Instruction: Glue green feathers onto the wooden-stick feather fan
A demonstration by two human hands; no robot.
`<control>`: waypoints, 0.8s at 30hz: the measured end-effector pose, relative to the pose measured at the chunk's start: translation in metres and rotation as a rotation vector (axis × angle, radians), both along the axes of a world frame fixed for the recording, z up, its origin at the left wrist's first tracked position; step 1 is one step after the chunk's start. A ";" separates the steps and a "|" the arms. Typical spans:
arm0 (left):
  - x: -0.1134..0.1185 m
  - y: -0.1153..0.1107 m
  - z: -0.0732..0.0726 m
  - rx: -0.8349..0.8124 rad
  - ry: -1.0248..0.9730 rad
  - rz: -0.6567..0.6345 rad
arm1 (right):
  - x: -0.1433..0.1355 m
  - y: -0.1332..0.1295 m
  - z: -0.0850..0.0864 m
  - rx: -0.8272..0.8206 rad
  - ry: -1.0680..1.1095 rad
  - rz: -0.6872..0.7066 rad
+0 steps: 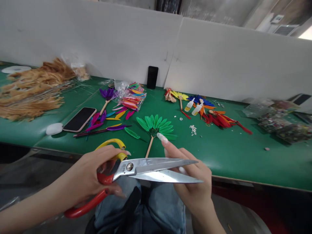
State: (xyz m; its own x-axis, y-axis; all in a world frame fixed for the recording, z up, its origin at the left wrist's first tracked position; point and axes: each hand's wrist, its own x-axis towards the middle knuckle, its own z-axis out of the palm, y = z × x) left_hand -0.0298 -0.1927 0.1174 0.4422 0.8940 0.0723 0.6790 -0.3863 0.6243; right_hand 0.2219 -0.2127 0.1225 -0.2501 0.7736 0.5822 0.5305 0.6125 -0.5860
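Observation:
My left hand [85,174] is wrapped round the handles of large scissors [146,165], one loop yellow and the other red. The metal blades point right and are slightly apart. Behind them is my right hand [198,182], its index finger stretched toward the green feather fan [158,125] and the other fingers loosely bent. The blades hide part of this hand, and whether it touches them is unclear. Lying on the table just beyond, the fan has a wooden stick handle. A loose green feather [132,133] lies to its left.
On the green table [229,152], coloured feathers [126,104], a purple feather fan [107,93] and a phone [80,119] lie left. Glue bottles [189,105], white beads [193,130] and red feathers [220,120] lie right. Another phone [152,77] leans on the white partition [109,42].

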 end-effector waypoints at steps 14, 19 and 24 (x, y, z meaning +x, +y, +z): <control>0.014 -0.004 0.017 -0.085 0.054 0.030 | 0.000 -0.002 -0.001 0.129 -0.058 -0.106; 0.012 -0.008 0.012 -0.113 0.063 0.033 | 0.000 -0.004 0.000 0.133 -0.042 -0.123; 0.012 -0.012 0.009 -0.088 -0.034 0.075 | 0.001 -0.004 0.000 0.147 -0.048 -0.123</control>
State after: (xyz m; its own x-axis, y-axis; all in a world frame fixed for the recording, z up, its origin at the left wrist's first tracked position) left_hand -0.0181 -0.2044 0.1261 0.3724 0.9280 0.0057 0.6815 -0.2777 0.6771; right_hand 0.2233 -0.2167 0.1221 -0.1890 0.7072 0.6813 0.6316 0.6188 -0.4671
